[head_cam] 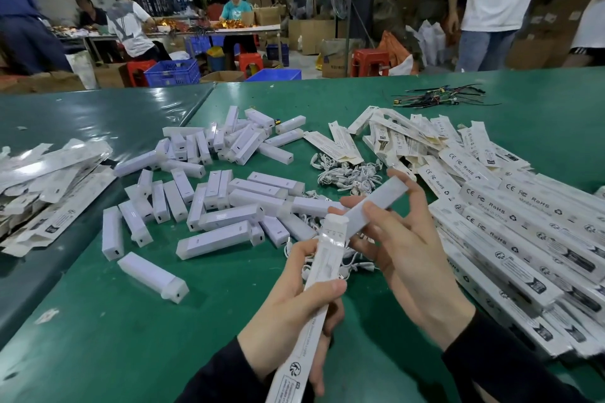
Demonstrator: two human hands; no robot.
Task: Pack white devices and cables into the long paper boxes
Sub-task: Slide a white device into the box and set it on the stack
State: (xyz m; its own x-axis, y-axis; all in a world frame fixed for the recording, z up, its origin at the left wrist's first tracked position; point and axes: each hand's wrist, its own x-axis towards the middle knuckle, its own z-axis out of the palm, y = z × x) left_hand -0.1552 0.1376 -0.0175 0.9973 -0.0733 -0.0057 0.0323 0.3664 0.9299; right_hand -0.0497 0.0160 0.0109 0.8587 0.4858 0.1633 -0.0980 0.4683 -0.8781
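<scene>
White device (373, 203) in right hand (402, 258)

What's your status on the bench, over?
Left hand grips long box, open end up. Right hand holds white device at box mouth, not yet in. Cables loose on table. Nothing blocking.

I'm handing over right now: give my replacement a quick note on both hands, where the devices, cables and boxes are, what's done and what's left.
Left hand grips a long paper box, open end pointing up and away.
Right hand pinches a white device, its near end at the box mouth, not yet pushed in.
Loose devices lie spread over the green table; the cable pile sits behind the hands.
Boxes stacked at right look filled, though I cannot confirm it; flat boxes at left.
Left: slide this device in, add a cable if none is inside, close, then continue through the pile.
</scene>
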